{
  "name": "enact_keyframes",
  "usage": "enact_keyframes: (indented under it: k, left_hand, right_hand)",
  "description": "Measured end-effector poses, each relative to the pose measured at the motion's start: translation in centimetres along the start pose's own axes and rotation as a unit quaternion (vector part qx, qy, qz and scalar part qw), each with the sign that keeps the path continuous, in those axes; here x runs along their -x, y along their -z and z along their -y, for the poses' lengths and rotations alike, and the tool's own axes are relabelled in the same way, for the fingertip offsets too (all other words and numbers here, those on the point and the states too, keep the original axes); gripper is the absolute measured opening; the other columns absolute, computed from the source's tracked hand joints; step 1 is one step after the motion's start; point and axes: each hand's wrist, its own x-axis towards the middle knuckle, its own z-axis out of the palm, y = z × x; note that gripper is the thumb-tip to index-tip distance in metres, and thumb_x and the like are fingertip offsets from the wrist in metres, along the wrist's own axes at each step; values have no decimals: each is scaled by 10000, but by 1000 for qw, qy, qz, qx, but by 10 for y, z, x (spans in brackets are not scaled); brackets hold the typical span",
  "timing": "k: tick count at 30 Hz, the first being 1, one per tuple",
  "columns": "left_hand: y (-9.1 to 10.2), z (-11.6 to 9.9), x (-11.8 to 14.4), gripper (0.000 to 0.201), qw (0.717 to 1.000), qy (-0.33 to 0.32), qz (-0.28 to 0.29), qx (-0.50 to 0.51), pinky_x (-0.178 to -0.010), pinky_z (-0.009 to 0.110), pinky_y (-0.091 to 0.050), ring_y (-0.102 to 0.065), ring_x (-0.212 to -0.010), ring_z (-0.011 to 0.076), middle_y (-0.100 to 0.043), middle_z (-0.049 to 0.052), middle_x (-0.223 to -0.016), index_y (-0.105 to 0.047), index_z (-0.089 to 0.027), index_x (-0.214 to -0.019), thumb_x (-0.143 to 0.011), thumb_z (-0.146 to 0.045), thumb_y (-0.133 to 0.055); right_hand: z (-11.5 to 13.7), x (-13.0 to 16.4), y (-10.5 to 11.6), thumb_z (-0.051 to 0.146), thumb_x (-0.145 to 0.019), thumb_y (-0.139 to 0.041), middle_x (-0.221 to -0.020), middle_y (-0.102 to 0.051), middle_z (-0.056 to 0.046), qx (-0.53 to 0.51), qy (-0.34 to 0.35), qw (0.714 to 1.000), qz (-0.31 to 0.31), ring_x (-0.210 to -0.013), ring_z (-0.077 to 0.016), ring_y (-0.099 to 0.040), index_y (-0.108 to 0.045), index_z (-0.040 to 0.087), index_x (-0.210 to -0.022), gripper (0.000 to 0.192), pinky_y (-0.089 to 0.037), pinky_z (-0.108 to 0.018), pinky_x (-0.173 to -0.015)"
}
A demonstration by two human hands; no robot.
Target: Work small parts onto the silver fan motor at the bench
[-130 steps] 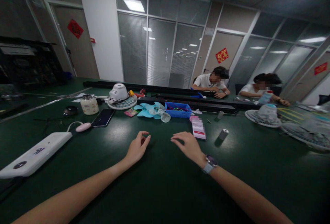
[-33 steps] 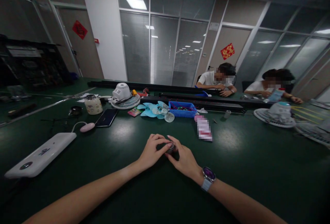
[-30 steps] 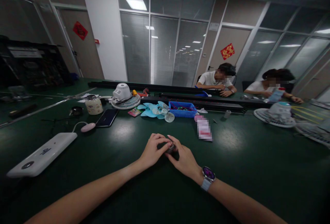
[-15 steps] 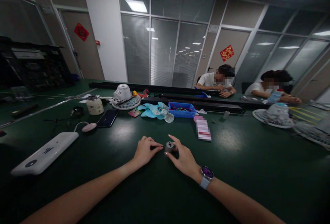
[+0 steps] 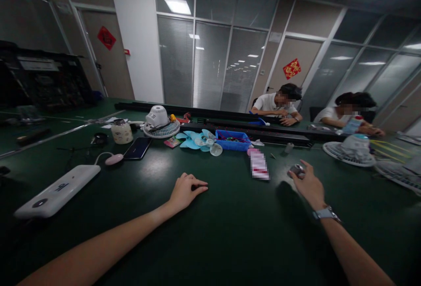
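Observation:
My right hand (image 5: 307, 183), with a watch on its wrist, is out to the right over the dark green table (image 5: 210, 233) and grips a small grey metal cylinder (image 5: 296, 170) at the fingertips. My left hand (image 5: 186, 191) rests on the table near the middle, fingers loosely curled, holding nothing. A pink-and-white card (image 5: 258, 164) lies between the two hands, a little farther back.
Farther back lie a blue tray (image 5: 233, 140), light-blue fan blades (image 5: 197, 140), a white fan grille with motor (image 5: 161, 124), a phone (image 5: 138, 148), a jar (image 5: 121, 131). A white device (image 5: 55, 191) lies left, a fan grille (image 5: 350, 151) right. Two people sit across.
My right hand has carried the grey cylinder from the table's middle out to the right. My left hand let go of it and stays flat in place.

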Motion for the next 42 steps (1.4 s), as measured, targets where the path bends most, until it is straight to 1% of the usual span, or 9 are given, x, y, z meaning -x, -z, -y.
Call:
enact_keyframes:
  k: [5,11,14,16,20,23,26,31,42]
  left_hand:
    - [3,-5,1,346,1000,5,2,12,-760,351,-403,-544,-898,250,-689,53,-911,-722,-305,-1107,-904,-501,-521]
    - [0,-4,1,408,999,12,-15,34,-787,364,-421,-561,-944,248,-710,48,-1034,-688,-258,-1112,-976,-449,-354]
    - [-1,-3,0,394,998,23,-25,46,-803,363,-428,-574,-930,238,-699,48,-1028,-663,-232,-1086,-973,-449,-355]
    - [-1,-4,0,384,998,34,-35,51,-790,355,-433,-585,-906,233,-690,49,-971,-643,-221,-1066,-968,-464,-363]
    - [-3,-2,0,387,995,49,-56,66,-745,339,-444,-606,-836,225,-665,50,-871,-601,-198,-1044,-960,-494,-367]
    - [-8,2,-1,387,992,50,-69,91,-731,329,-456,-621,-793,215,-660,44,-849,-578,-193,-1041,-955,-507,-369]
    - [-10,4,-2,379,991,48,-77,103,-720,323,-463,-628,-763,208,-666,43,-857,-571,-197,-1036,-947,-512,-381]
    - [-7,0,-3,375,990,60,-66,111,-724,327,-462,-638,-778,215,-671,32,-831,-571,-214,-1023,-946,-516,-362]
    - [-7,0,-2,388,991,58,-70,102,-684,302,-444,-628,-745,205,-645,18,-776,-568,-208,-1019,-950,-520,-348]
  right_hand:
    - [-36,-7,-8,547,-844,-474,-1001,-696,-171,37,-55,997,27,-883,-354,-677,-341,146,-1426,719,-493,-447,-740]
    - [-21,-3,-3,497,-847,-469,-1214,-603,-233,40,-34,999,0,-1076,-380,-608,-346,98,-1421,710,-474,-501,-856]
    - [19,14,6,476,-877,-457,-1377,-494,-230,29,53,994,-90,-1257,-376,-481,-356,113,-1427,667,-386,-546,-999]
    - [57,37,7,443,-914,-430,-1415,-481,-187,-16,145,987,-74,-1299,-327,-450,-382,152,-1427,592,-344,-528,-1060]
    - [139,99,-3,402,-938,-461,-1518,-391,-67,-94,374,911,143,-1380,-263,-372,-422,301,-1429,503,-326,-511,-1102]
    - [182,130,-13,349,-954,-458,-1549,-341,-42,-126,456,846,245,-1419,-240,-309,-402,322,-1445,495,-295,-500,-1127]
    - [203,139,-20,268,-971,-423,-1485,-446,-55,-154,466,827,273,-1383,-215,-378,-454,274,-1417,448,-323,-459,-1113]
    - [208,138,-30,238,-955,-488,-1276,-650,-30,-192,434,844,248,-1210,-179,-568,-597,271,-1290,354,-392,-378,-1045]
    - [204,139,-30,300,-854,-666,-985,-760,10,-237,366,873,219,-942,-192,-683,-751,288,-1001,170,-488,-346,-874]
